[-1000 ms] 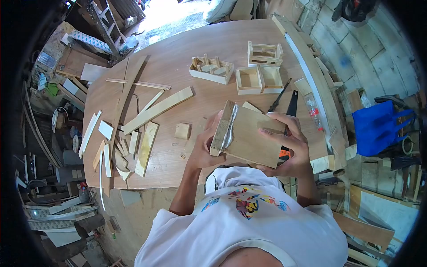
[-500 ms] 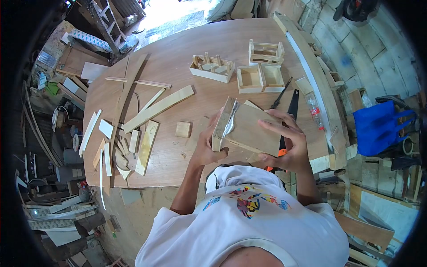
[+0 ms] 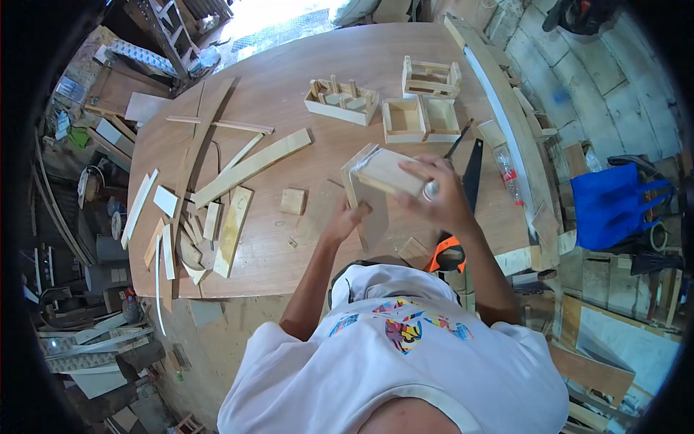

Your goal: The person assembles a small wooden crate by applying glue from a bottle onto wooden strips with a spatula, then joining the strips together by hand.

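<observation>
A joined piece of pale wooden boards (image 3: 383, 172), like a small box, is held tilted above the table near my body. My left hand (image 3: 343, 218) grips the lower left edge of its side board, thumb on the face. My right hand (image 3: 444, 194), a little blurred, has its fingers closed over the right end of the upper board. A small white round-ended thing (image 3: 430, 191) shows at those fingers; its kind is unclear. Along the upper left corner joint runs a whitish streak (image 3: 363, 158). A handsaw (image 3: 472, 173) with an orange handle lies beneath my right forearm.
Three small wooden boxes, among them a divided tray (image 3: 403, 135) and a pegged box (image 3: 341, 108), stand toward the back. Wood strips and a long board (image 3: 253, 168) lie at left, with a small block (image 3: 293, 202). A plastic bottle (image 3: 508, 176) lies along the right edge.
The wooden piece has been turned, so its side board now faces me more. My right hand has moved up and left, and the saw's orange handle is more exposed.
</observation>
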### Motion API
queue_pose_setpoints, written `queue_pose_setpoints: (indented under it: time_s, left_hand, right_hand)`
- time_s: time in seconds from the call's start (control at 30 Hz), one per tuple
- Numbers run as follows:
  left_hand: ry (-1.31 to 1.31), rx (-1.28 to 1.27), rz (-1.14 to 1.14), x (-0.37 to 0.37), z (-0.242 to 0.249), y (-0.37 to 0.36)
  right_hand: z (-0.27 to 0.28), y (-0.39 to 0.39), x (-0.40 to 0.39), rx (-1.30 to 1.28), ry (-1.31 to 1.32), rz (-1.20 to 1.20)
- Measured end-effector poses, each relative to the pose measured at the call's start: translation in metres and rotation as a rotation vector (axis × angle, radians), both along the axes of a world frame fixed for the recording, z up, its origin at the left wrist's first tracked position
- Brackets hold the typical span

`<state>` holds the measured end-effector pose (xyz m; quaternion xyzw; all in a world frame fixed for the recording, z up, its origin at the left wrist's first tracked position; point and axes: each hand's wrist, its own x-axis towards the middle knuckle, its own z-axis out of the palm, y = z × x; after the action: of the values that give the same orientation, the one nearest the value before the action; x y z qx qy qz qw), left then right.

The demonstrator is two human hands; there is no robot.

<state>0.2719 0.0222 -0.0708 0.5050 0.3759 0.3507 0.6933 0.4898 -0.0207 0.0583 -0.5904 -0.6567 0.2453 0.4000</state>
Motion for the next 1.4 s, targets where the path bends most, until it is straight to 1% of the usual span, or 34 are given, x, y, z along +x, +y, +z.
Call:
queue_pose_setpoints:
  time_s: [0.03, 0.1, 0.13, 0.2, 0.23, 0.3, 0.33, 0.4, 0.43, 0.5, 0.53, 0.6, 0.63, 0.7, 0.73, 0.77, 0.8, 0.83, 0.9, 0.93, 1.0, 1.03, 1.1, 1.13, 1.2, 1.23, 1.27, 1.3, 1.4]
  left_hand:
    - [-0.003, -0.012, 0.003, 0.005, -0.020, 0.003]
    - [-0.081, -0.429, 0.135, 0.014, -0.047, 0.008]
    - [-0.083, -0.446, 0.138, 0.015, -0.059, 0.010]
    - [-0.187, -0.644, 0.057, 0.016, -0.079, 0.012]
    - [-0.191, -0.662, 0.062, 0.017, -0.089, 0.010]
    - [-0.268, -0.627, 0.119, 0.021, -0.108, 0.006]
    - [-0.269, -0.648, 0.128, 0.018, -0.113, 0.004]
    - [-0.242, -0.734, 0.096, 0.013, -0.124, 0.008]
    - [-0.243, -0.752, 0.101, 0.011, -0.135, 0.008]
    - [-0.252, -0.716, 0.107, 0.008, -0.157, 0.007]
    - [-0.257, -0.731, 0.112, 0.008, -0.167, 0.005]
    - [-0.199, -0.745, 0.106, 0.007, -0.185, 0.007]
    - [-0.204, -0.752, 0.108, 0.009, -0.193, 0.010]
    - [-0.189, -0.672, 0.069, 0.012, -0.208, 0.013]
    - [-0.188, -0.682, 0.070, 0.012, -0.216, 0.015]
    - [-0.036, -0.415, 0.029, 0.012, -0.222, 0.017]
    - [0.112, -0.143, -0.015, 0.010, -0.217, 0.020]
    - [0.113, -0.144, -0.019, 0.008, -0.211, 0.022]
    - [0.391, -0.098, -0.184, 0.000, -0.199, 0.030]
    - [0.392, -0.095, -0.190, -0.003, -0.193, 0.034]
    - [0.602, -0.091, -0.320, -0.013, -0.189, 0.038]
    - [0.605, -0.091, -0.325, -0.020, -0.190, 0.039]
    - [0.738, -0.018, -0.161, -0.035, -0.192, 0.037]
    - [0.741, -0.019, -0.167, -0.042, -0.181, 0.041]
    - [0.740, 0.137, -0.095, -0.050, -0.155, 0.054]
    - [0.740, 0.140, -0.105, -0.051, -0.144, 0.060]
    - [0.674, 0.284, -0.092, -0.051, -0.134, 0.065]
    - [0.603, 0.423, -0.076, -0.052, -0.132, 0.067]
    - [0.568, 0.483, -0.150, -0.048, -0.137, 0.083]
  right_hand:
    - [-0.018, 0.015, -0.002, -0.012, -0.003, 0.003]
    - [-0.050, 0.049, -0.006, -0.345, -0.002, 0.009]
    - [-0.054, 0.062, -0.011, -0.361, -0.005, 0.011]
    - [-0.063, 0.083, -0.021, -0.602, -0.179, 0.151]
    - [-0.081, 0.087, -0.022, -0.620, -0.182, 0.156]
    - [-0.129, 0.092, -0.029, -0.359, -0.487, 0.293]
    - [-0.143, 0.094, -0.032, -0.379, -0.485, 0.305]
    - [-0.167, 0.101, -0.030, -0.307, -0.517, 0.403]
    - [-0.181, 0.105, -0.029, -0.323, -0.515, 0.411]
    - [-0.200, 0.111, -0.030, -0.334, -0.627, 0.428]
    - [-0.206, 0.109, -0.031, -0.348, -0.629, 0.437]
    - [-0.214, 0.109, -0.033, -0.383, -0.528, 0.315]
    - [-0.217, 0.109, -0.034, -0.390, -0.532, 0.319]
    - [-0.221, 0.107, -0.037, -0.239, -0.559, 0.251]
    - [-0.221, 0.106, -0.038, -0.248, -0.557, 0.254]
    - [-0.221, 0.106, -0.040, -0.309, -0.596, 0.213]
    - [-0.222, 0.107, -0.040, -0.366, -0.635, 0.169]
    - [-0.222, 0.106, -0.041, -0.369, -0.634, 0.165]
    - [-0.220, 0.104, -0.042, -0.319, -0.660, 0.211]
    - [-0.219, 0.103, -0.044, -0.320, -0.659, 0.205]
    - [-0.221, 0.101, -0.047, -0.304, -0.652, 0.196]
    - [-0.224, 0.102, -0.049, -0.307, -0.648, 0.192]
    - [-0.231, 0.103, -0.053, -0.234, -0.702, 0.202]
    - [-0.230, 0.103, -0.055, -0.238, -0.698, 0.198]
    - [-0.227, 0.103, -0.060, -0.282, -0.676, 0.189]
    - [-0.226, 0.103, -0.063, -0.287, -0.673, 0.180]
    - [-0.225, 0.102, -0.065, -0.287, -0.662, 0.161]
    - [-0.225, 0.102, -0.067, -0.288, -0.652, 0.145]
    - [-0.226, 0.103, -0.068, -0.269, -0.660, 0.140]
